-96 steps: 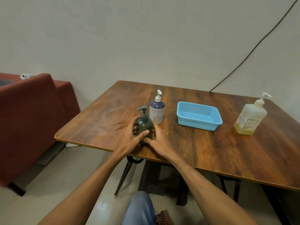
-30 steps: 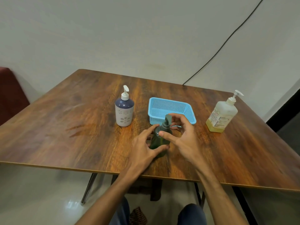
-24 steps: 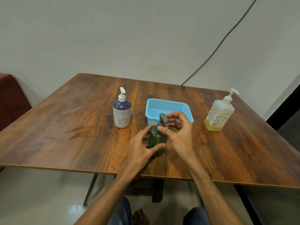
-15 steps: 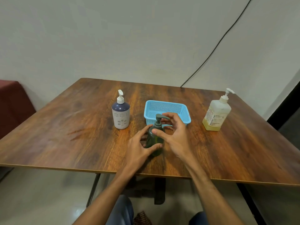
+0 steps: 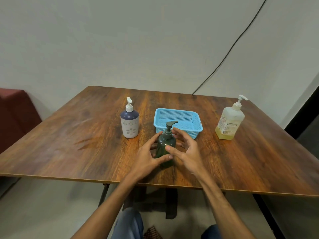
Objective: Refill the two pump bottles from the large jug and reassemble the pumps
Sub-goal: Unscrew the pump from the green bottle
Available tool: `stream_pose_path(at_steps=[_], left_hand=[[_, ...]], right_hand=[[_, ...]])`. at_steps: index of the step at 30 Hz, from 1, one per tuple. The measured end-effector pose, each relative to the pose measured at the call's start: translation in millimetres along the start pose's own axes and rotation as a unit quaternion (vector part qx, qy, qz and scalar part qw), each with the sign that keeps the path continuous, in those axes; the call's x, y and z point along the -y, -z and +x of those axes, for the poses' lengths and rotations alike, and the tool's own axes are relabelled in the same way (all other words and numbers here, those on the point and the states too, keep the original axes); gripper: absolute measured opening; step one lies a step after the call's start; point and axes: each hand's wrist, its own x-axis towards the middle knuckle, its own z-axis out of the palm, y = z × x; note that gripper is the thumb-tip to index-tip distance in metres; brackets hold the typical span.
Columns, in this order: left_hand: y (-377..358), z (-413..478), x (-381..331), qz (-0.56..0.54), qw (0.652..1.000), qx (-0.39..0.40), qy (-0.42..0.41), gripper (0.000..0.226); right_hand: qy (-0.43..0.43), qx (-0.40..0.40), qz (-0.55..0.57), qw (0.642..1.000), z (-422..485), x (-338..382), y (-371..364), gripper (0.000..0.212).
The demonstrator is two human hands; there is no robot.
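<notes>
A dark green pump bottle point(image 5: 165, 149) stands upright on the wooden table point(image 5: 69, 144), close to the near edge, with its pump on and the nozzle pointing right. My left hand point(image 5: 147, 153) grips its body from the left, thumb across the lower front. My right hand point(image 5: 187, 150) hovers at the bottle's right with fingers spread and loosely bent; its thumb tip lies against the bottle's front. A purple and white pump bottle point(image 5: 129, 122) stands behind and to the left. The large jug point(image 5: 230, 121), translucent with yellowish liquid low inside and a white pump, stands at the far right.
An empty blue mesh basket point(image 5: 183, 116) sits just behind the green bottle. A red sofa point(image 5: 15, 114) is beyond the table's left side. A black cable point(image 5: 229, 50) runs down the wall to the table's back edge.
My right hand's fingers have come off the green bottle's pump head and spread out beside the bottle. My left hand keeps its grip on the body.
</notes>
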Motion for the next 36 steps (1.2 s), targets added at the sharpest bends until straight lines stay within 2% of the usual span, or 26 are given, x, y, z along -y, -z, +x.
stream_pose_path(at_steps=[3, 8, 12, 15, 20, 22, 26, 30, 36], left_hand=[[12, -1, -3, -0.006, 0.999, 0.048, 0.01, 0.108], [25, 9, -36, -0.066, 0.998, 0.002, -0.024, 0.076], [25, 24, -51, -0.047, 0.998, 0.031, -0.034, 0.053], [23, 29, -51, -0.029, 0.998, 0.032, -0.042, 0.045], [17, 34, -46, -0.009, 0.997, -0.054, -0.058, 0.036], [14, 35, -44, -0.004, 0.996, -0.069, -0.065, 0.038], [10, 32, -39, -0.044, 0.997, -0.032, -0.052, 0.056], [9, 28, -35, -0.067, 0.997, -0.004, -0.045, 0.046], [5, 34, -35, -0.039, 0.993, -0.086, -0.072, 0.04]], right_hand=[[-0.016, 0.01, 0.01, 1.0, 0, -2, 0, 0.057], [-0.019, 0.002, 0.016, 1.0, 2, -4, -3, 0.057], [-0.022, -0.005, 0.032, 0.999, 2, -8, -4, 0.06], [-0.022, -0.006, 0.036, 0.999, 1, -8, -5, 0.058], [-0.016, 0.0, 0.033, 0.999, 0, -9, -5, 0.055], [-0.014, 0.002, 0.035, 0.999, 0, -10, -5, 0.055], [-0.012, 0.003, 0.04, 0.999, 1, -11, -5, 0.057], [-0.015, 0.002, 0.037, 0.999, 2, -12, -5, 0.059], [-0.013, 0.005, 0.044, 0.999, 1, -11, -4, 0.056]])
